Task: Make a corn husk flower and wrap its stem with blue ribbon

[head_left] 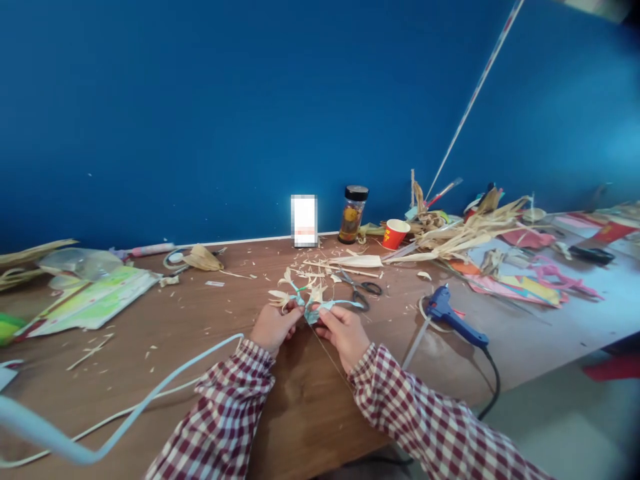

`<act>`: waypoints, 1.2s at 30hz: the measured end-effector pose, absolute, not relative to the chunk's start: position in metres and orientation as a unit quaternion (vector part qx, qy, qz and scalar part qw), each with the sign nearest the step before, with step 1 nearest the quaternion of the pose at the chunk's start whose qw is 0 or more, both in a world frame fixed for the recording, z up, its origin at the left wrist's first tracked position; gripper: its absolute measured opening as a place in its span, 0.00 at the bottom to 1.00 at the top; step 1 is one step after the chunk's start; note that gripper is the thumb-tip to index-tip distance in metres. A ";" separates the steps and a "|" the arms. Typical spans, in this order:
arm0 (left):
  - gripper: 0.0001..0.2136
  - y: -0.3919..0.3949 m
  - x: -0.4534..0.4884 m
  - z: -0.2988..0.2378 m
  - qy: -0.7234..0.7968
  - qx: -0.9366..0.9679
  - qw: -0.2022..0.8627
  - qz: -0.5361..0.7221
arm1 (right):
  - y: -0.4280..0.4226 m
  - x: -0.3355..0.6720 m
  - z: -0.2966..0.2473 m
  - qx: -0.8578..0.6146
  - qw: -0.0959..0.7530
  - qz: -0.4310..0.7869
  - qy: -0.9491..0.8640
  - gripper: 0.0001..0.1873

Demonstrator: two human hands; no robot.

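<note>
My left hand [273, 329] pinches the stem of a small flower cluster, its pale petals [280, 299] looking like dried corn husk. Beside it, my right hand [346, 335] has thumb and fingers closed on a light blue strip [345, 304] wrapped at the base of the cluster. A second pale bloom [317, 292] rises between the two hands. From the wrapped part a thin thread or wire [327, 347] runs down toward the right sleeve. Dark-handled scissors [359, 293] lie just beyond my right hand. The fingertips partly hide the join.
A blue glue gun [456, 316] with a black cord lies to the right. A red paper cup [397, 235], a black-lidded jar [353, 215] and heaped corn husks [460, 237] stand or lie behind. A white cable [165, 393] crosses the left foreground; husk scraps litter the wooden table [190, 333].
</note>
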State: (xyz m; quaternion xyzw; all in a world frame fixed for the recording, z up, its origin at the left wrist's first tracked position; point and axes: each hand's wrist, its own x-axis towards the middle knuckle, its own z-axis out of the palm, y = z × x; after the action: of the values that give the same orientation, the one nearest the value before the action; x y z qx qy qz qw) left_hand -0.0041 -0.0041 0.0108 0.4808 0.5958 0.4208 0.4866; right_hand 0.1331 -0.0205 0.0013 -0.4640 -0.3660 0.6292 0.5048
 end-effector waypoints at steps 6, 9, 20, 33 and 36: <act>0.08 -0.002 -0.003 0.007 0.601 0.526 0.452 0.398 | -0.024 0.136 -0.003 -0.470 0.492 0.566 -0.466 0.16; 0.07 -0.002 -0.002 0.006 0.585 0.530 0.447 0.420 | -0.026 0.137 0.000 -0.473 0.479 0.540 -0.505 0.16; 0.06 -0.003 0.000 -0.004 0.571 0.482 0.496 0.443 | -0.026 0.137 0.002 -0.487 0.467 0.506 -0.538 0.16; 0.13 -0.012 0.004 0.021 0.526 0.332 0.627 0.469 | -0.022 0.145 0.005 -0.478 0.492 0.503 -0.526 0.16; 0.13 -0.010 0.000 0.020 0.498 0.339 0.651 0.462 | -0.023 0.146 0.007 -0.463 0.512 0.479 -0.542 0.15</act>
State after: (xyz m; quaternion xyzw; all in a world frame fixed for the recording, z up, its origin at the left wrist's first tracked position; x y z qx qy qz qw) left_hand 0.0004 -0.0102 0.0198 0.3386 0.4982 0.4623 0.6508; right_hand 0.1456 -0.0227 0.0073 -0.4631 -0.5419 0.4788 0.5125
